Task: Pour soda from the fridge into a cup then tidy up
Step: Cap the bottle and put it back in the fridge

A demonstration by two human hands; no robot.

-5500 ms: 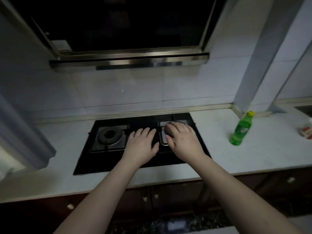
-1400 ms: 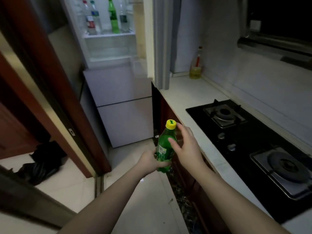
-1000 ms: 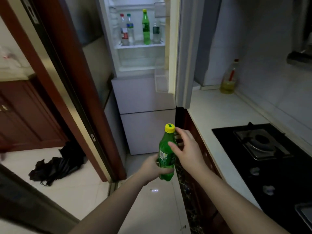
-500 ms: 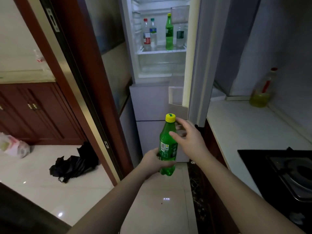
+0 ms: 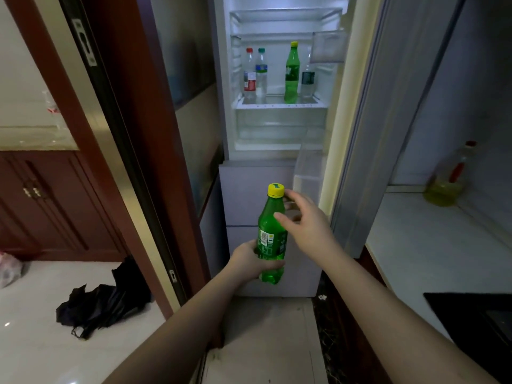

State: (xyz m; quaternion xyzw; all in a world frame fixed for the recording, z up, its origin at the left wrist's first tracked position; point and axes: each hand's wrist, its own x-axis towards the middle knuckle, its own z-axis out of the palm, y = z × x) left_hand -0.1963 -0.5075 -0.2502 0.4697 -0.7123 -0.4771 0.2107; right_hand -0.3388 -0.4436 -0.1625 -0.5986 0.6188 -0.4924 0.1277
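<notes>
A green soda bottle (image 5: 270,231) with a yellow cap stands upright in my left hand (image 5: 249,261), which grips its lower half. My right hand (image 5: 307,225) hovers at the bottle's right side with fingers spread, fingertips near the cap and neck, holding nothing. Ahead, the fridge (image 5: 277,128) stands with its upper door (image 5: 357,106) swung open to the right. On its lit shelf stand another green bottle (image 5: 292,74) and several clear bottles (image 5: 255,76). No cup is in view.
A dark red door frame (image 5: 133,134) rises at the left of the fridge. A black bag (image 5: 102,303) lies on the tiled floor. The white counter (image 5: 432,245) runs along the right, with an oil bottle (image 5: 448,178) at its far end and the hob's corner (image 5: 476,320).
I have turned from the hob to the fridge and come closer to it. The bottle, once on the counter, is now in my left hand; the right hand stays beside it.
</notes>
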